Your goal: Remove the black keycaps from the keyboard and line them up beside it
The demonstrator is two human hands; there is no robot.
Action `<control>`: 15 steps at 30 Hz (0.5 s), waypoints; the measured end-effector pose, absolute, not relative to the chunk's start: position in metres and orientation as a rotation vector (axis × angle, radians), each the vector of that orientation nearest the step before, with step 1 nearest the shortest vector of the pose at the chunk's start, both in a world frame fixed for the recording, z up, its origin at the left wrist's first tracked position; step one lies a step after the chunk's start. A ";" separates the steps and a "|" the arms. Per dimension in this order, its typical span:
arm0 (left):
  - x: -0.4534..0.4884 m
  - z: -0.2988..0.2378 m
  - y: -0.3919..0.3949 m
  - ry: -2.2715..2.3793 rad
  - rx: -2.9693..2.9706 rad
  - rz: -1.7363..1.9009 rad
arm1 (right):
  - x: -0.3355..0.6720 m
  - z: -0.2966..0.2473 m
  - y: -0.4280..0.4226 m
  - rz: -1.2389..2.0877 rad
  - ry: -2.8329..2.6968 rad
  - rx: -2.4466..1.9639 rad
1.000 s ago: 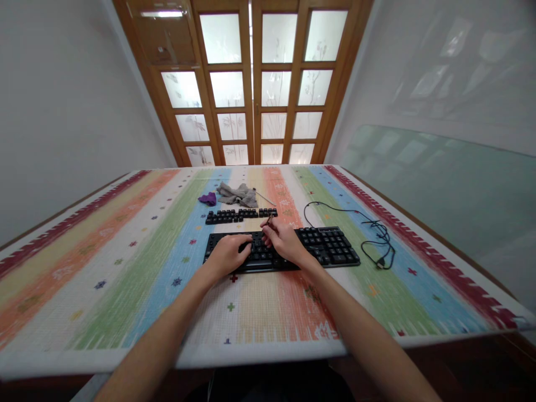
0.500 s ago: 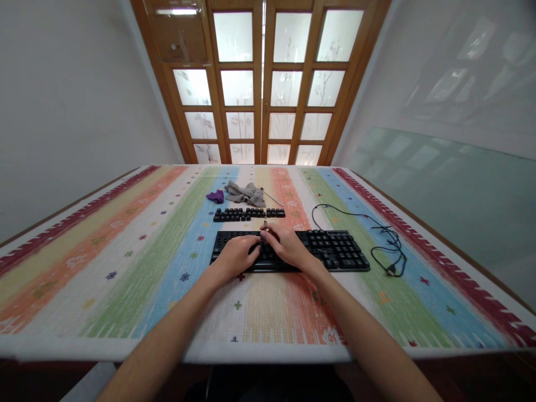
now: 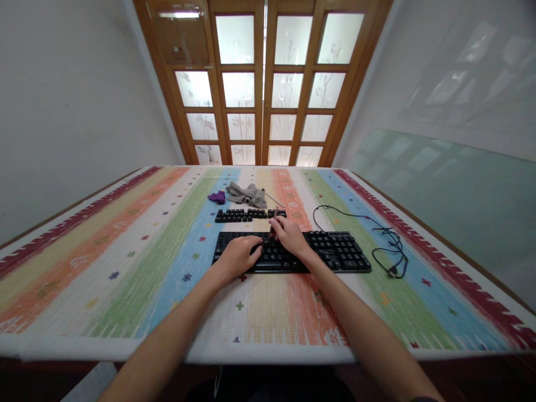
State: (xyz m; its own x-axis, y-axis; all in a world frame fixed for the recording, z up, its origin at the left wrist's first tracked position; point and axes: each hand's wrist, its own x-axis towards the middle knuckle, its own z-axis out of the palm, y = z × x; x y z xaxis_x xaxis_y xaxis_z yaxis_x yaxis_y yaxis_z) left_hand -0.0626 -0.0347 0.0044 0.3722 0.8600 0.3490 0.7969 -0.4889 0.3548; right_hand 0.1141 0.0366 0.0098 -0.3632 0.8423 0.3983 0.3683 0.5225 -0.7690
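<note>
A black keyboard (image 3: 335,254) lies across the tablecloth, its upper left part without keycaps. My left hand (image 3: 238,257) rests over its left half, thumb and index finger apart, fingertips at the keys; nothing shows clearly between them. Over the keyboard's middle, my right hand (image 3: 291,234) is closed in a pinch round a thin dark tool (image 3: 276,211). The tool's upper end sticks up past the fingers; its kind cannot be made out, and its lower end points down at the keys by the left fingertips. Behind the keyboard, loose black keycaps (image 3: 234,215) stand in rows.
Past the keycaps lie a crumpled grey cloth (image 3: 247,195), a purple cloth piece (image 3: 216,197) and a thin stick (image 3: 274,198). The keyboard's black cable (image 3: 389,240) is bunched at the right. A striped tablecloth (image 3: 167,234) covers the table; wooden glass doors (image 3: 262,84) stand beyond.
My right hand has moved slightly right and up, away from the left fingertips, with the thin tool still in it. My left hand stays nearly in place on the keyboard.
</note>
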 end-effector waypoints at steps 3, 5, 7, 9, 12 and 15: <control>-0.064 0.004 -0.034 1.511 2.474 0.795 | 0.119 0.013 0.034 0.815 -1.901 -0.953; -0.064 0.004 -0.033 1.519 2.442 0.848 | 0.121 0.016 0.032 0.852 -1.865 -0.916; -0.065 0.005 -0.033 1.523 2.402 0.908 | 0.123 0.018 0.030 0.878 -1.839 -0.892; -0.065 0.006 -0.033 1.512 2.371 0.965 | 0.124 0.018 0.029 0.901 -1.820 -0.877; -0.065 0.007 -0.033 1.473 2.340 1.045 | 0.125 0.017 0.027 0.934 -1.799 -0.849; -0.064 0.008 -0.033 1.414 2.329 1.094 | 0.126 0.016 0.024 0.962 -1.800 -0.824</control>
